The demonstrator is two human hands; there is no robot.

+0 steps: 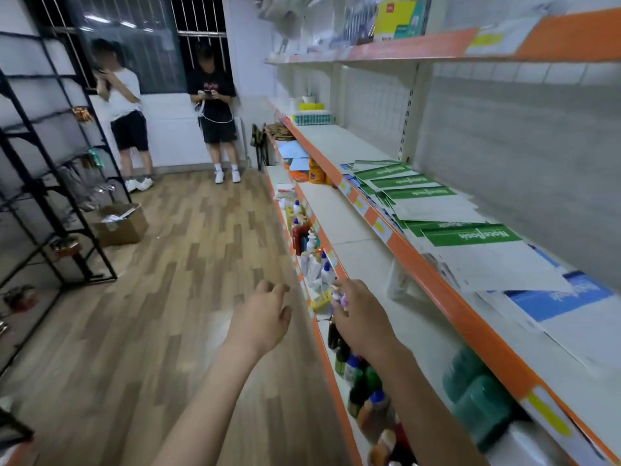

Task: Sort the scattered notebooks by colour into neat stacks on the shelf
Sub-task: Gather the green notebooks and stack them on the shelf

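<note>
Wood-plank flooring (188, 250) runs away to a white far wall with barred windows, where two people (211, 112) stand. On the right, a long run of white shelving with orange front edges (437, 274) stretches from near to far. A black wire rack (50, 183) lines the left side, with a cardboard box (121, 225) on the floor beside it.

Notebooks lie loose along the middle shelf on the right: green-banded notebooks (470, 235) overlap in a fanned row toward the far end, their long edges running roughly across the shelf depth and their printed titles upside down to the camera. Nearer, blue-banded notebooks (557, 301) sit partly under white covers and are cut off by the frame's right edge.

Bottles (312, 253) crowd the lower shelf; the nearest ones are blurred and hard to make out.

Both arms reach forward over the floor and lower shelf. The left hand (260, 319) hangs with fingers loosely curled, holding nothing. The right hand (361, 314) is also empty, fingers relaxed and slightly spread, in front of the bottles.
</note>
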